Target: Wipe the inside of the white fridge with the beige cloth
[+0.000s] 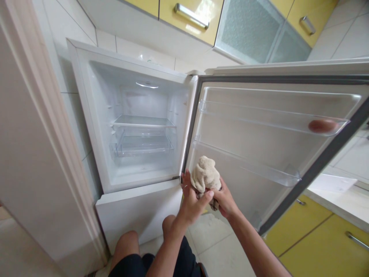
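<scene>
A crumpled beige cloth [205,173] is bunched up between my two hands, in front of the open refrigerator door. My left hand [192,200] grips it from the left, thumb across its lower part. From the right, my right hand [225,198] closes around the same cloth; some of its fingers are hidden behind the bundle. The refrigerator [106,181] stands open to the left, with a glass shelf [144,120] and a clear drawer [144,146] inside. Its door [245,146] is swung out to the right and carries clear door racks.
A reddish-brown roundish object [323,125] sits in the upper door rack [259,119]. Yellow cabinets [305,231] and a counter [346,204] lie to the right. Overhead hang more yellow cabinets [190,17]. A door frame [43,96] borders the left; my knees are close below.
</scene>
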Action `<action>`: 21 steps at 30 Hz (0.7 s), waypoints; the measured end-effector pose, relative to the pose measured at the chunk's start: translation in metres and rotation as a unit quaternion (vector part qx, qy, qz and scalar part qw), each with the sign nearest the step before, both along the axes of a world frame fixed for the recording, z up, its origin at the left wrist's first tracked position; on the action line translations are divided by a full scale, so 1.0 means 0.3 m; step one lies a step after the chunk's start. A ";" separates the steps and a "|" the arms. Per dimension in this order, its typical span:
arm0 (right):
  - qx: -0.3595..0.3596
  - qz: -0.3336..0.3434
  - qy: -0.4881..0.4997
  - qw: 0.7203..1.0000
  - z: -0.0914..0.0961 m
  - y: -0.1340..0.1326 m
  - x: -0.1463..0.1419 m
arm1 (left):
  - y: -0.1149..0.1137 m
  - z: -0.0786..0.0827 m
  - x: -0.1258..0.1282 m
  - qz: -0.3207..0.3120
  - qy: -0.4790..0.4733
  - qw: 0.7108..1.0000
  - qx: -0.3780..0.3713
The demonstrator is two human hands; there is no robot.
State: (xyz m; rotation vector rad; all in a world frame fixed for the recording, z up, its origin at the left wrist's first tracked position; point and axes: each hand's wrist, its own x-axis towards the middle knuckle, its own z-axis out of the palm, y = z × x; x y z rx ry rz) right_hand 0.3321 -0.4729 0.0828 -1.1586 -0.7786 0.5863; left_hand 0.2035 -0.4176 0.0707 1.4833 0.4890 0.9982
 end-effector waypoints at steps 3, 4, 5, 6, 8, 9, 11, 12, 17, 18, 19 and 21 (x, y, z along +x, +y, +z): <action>-0.029 -0.017 0.057 0.998 -0.002 0.079 0.028 | 0.046 -0.055 0.027 0.073 0.063 0.995 -0.012; -0.037 -0.015 0.072 0.997 0.001 0.110 0.043 | 0.060 -0.077 0.037 0.081 0.069 0.994 -0.015; -0.041 -0.007 0.088 0.995 0.005 0.145 0.058 | 0.072 -0.100 0.047 0.088 0.078 0.993 -0.010; -0.041 0.004 0.104 0.994 0.012 0.182 0.071 | 0.084 -0.123 0.058 0.094 0.096 0.991 0.003; -0.032 0.027 0.129 0.991 0.029 0.264 0.089 | 0.101 -0.168 0.083 0.091 0.166 0.981 0.045; -0.023 0.038 0.141 0.989 0.039 0.306 0.091 | 0.107 -0.189 0.096 0.084 0.210 0.971 0.072; -0.001 0.059 0.162 0.985 0.056 0.385 0.085 | 0.112 -0.225 0.122 0.069 0.290 0.943 0.145; 0.010 0.070 0.171 0.983 0.062 0.419 0.079 | 0.112 -0.241 0.134 0.063 0.319 0.927 0.187; 0.045 0.081 0.211 0.973 0.058 0.483 0.043 | 0.101 -0.310 0.194 0.009 0.351 0.871 0.342; 0.054 0.076 0.217 0.972 0.053 0.472 0.041 | 0.099 -0.329 0.206 -0.008 0.341 0.867 0.363; 0.064 0.070 0.222 0.970 0.049 0.454 0.042 | 0.097 -0.349 0.217 -0.021 0.329 0.864 0.380; 0.081 0.054 0.230 0.968 0.041 0.401 0.050 | 0.096 -0.394 0.236 -0.031 0.317 0.859 0.401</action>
